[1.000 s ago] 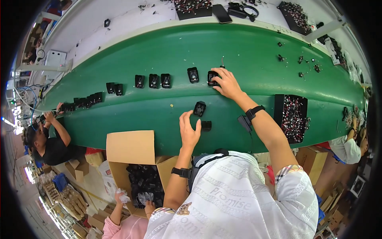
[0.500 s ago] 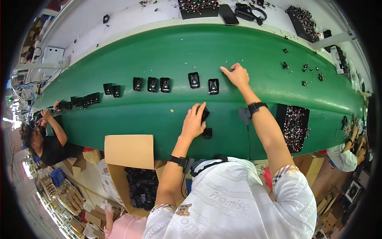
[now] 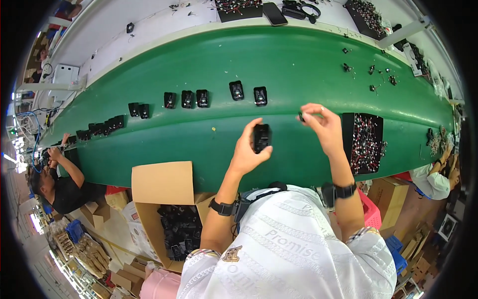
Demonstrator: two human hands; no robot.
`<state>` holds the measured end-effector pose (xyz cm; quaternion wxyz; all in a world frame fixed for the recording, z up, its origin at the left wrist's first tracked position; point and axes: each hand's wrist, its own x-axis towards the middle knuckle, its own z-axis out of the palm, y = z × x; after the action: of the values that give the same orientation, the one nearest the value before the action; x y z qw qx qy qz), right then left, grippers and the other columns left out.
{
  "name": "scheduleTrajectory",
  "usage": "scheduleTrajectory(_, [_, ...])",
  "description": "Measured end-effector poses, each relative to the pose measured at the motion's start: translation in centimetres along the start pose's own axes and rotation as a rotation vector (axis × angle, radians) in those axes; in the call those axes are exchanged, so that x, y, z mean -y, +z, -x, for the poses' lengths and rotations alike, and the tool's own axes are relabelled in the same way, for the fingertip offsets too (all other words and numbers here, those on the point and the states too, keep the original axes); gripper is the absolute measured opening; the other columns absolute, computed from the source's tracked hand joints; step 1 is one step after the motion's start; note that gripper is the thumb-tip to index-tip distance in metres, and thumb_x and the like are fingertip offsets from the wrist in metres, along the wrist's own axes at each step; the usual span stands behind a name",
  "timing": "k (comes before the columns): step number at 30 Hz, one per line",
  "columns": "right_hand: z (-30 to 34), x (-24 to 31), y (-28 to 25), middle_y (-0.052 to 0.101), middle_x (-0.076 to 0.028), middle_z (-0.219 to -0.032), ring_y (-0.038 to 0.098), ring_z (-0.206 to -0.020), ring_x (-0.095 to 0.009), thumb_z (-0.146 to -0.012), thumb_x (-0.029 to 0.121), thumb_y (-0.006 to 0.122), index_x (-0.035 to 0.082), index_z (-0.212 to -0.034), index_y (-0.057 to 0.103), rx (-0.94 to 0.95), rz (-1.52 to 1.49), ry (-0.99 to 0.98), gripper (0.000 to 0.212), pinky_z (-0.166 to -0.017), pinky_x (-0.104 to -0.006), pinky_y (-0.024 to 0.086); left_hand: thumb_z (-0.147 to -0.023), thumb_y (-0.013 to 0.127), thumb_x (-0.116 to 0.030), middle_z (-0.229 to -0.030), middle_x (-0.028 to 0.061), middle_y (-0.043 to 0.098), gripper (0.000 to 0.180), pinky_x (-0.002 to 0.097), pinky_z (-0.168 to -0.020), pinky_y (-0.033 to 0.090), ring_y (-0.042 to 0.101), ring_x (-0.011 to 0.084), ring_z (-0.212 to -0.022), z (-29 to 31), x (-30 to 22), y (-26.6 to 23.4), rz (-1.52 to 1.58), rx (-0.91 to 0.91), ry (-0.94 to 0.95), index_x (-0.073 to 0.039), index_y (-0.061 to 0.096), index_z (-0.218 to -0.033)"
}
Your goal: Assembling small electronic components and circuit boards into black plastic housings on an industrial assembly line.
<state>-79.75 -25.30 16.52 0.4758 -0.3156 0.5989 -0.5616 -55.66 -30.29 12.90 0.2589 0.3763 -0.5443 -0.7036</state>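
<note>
My left hand [image 3: 249,150] is curled around a black plastic housing [image 3: 261,138], holding it up over the green belt with its hollow side showing. To the right, my right hand [image 3: 322,125] pinches a small dark part [image 3: 301,116] between thumb and fingertips; its details are too small to make out. A gap separates the two hands. Beyond them lie two black housings with small parts inside, one [image 3: 236,90] slightly left of the other [image 3: 260,96]. More such housings [image 3: 187,99] stretch in a row toward the left.
A black tray [image 3: 348,149] of small wired parts sits at my right. Several loose wired parts [image 3: 372,70] lie at the far right. At my lower left stands an open cardboard box [image 3: 144,224] of black housings. Co-workers sit at both ends of the green belt [image 3: 164,144].
My left hand has lifted and turned a black housing. My right hand has drawn back toward me with a small part. The housing near the belt's front edge no longer shows there.
</note>
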Motion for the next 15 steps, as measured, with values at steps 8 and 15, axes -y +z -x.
scheduleTrajectory(8, [9.8, 5.2, 0.8, 0.066, -0.011, -0.091, 0.066, -0.085, -0.019, -0.077, -0.01, 0.075, -0.002, -0.092, 0.067, 0.013, 0.461, -0.593, 0.018, -0.073, -0.0291, 0.053, -0.073, 0.081, -0.001, -0.138, 0.0077, 0.045, 0.086, 0.0199, -0.058, 0.048, 0.062, 0.0084, -0.084, 4.2, -8.1, 5.9, -0.013, 0.135, 0.239, -0.007, 0.04, -0.148])
scheduleTrajectory(15, [12.8, 6.1, 0.8, 0.067, -0.011, -0.089, 0.065, -0.081, -0.021, -0.073, -0.009, 0.077, 0.0, -0.09, 0.067, -0.016, 0.539, -0.631, 0.021, -0.07, -0.0285, 0.052, -0.068, 0.086, 0.001, -0.137, 0.0092, 0.042, 0.082, 0.0253, -0.066, 0.049, 0.059, 0.0121, -0.087, 6.3, -9.1, 6.4, -0.035, 0.239, 0.29, -0.001, 0.048, -0.141])
